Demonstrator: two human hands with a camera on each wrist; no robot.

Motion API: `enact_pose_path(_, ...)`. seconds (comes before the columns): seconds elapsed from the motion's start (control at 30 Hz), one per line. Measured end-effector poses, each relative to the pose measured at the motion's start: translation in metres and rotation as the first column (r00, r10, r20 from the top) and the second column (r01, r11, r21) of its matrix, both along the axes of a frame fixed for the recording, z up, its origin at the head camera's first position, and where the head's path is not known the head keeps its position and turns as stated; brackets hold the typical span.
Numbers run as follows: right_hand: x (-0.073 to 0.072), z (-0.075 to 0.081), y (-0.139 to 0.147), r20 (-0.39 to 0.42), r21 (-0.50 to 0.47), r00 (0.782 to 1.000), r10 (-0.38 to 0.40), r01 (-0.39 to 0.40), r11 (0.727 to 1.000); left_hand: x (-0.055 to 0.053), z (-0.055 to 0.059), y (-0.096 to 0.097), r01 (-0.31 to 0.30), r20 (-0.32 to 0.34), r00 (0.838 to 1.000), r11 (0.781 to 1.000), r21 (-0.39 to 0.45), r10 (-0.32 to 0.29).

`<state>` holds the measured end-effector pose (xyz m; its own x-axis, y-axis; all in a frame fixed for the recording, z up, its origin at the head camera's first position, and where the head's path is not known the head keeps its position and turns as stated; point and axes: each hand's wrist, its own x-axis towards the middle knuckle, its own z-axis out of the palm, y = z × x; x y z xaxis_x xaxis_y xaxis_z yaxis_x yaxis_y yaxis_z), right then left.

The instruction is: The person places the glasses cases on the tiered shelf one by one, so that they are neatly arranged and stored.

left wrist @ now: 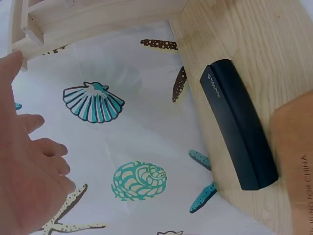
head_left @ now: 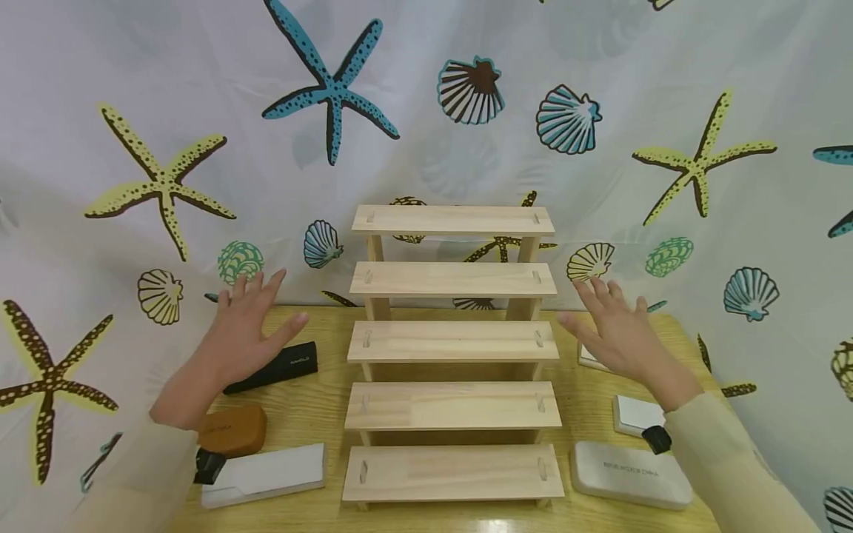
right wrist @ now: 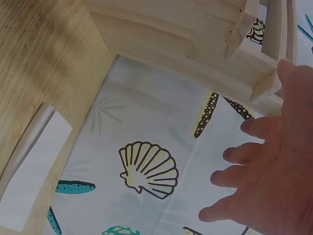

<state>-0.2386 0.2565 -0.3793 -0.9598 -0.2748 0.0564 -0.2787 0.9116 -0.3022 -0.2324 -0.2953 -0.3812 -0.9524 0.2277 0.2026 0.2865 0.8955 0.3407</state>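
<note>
A pale wooden stepped stand (head_left: 453, 340) with several tiers rises in the middle of the table. To its left my left hand (head_left: 243, 329) is held in the air with fingers spread, touching nothing; a black eyeglass case (head_left: 293, 363) lies beneath it. On the other side my right hand (head_left: 620, 333) also hovers with its fingers extended and holds nothing. Partly hidden below that hand is a white case (head_left: 589, 359). The left wrist view shows the black case lying whole near an orange-brown case (left wrist: 298, 161). In the right wrist view the white case (right wrist: 34, 171) lies near the table edge.
By my left forearm lie the brown case (head_left: 233, 429) and a long white case (head_left: 273, 474). A small white box (head_left: 636, 414) and a silver-grey case (head_left: 629, 474) lie on the right. Behind the wooden table (head_left: 313, 414) hangs a shell-patterned curtain (head_left: 413, 126).
</note>
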Motion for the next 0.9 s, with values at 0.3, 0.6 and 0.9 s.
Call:
enact_pose_path(0.3, 0.025, -0.008, -0.015, -0.02, -0.032, 0.998, 0.064, -0.064, 0.997, 0.043, -0.014, -0.017, -0.033, 0.008, 0.999, 0.987, 0.155, 0.032)
enact_pose_path(0.6, 0.044, -0.021, -0.034, -0.054, -0.025, 0.99, 0.133, -0.135, 0.991, 0.087, -0.042, -0.031, -0.105, -0.097, 0.986, 0.959, 0.263, 0.135)
enact_pose_path(0.9, 0.051, -0.03, -0.05, -0.077, -0.014, 0.979, 0.188, -0.19, 0.982, 0.114, -0.075, -0.051, -0.276, 0.111, 0.961, 0.915, 0.295, 0.254)
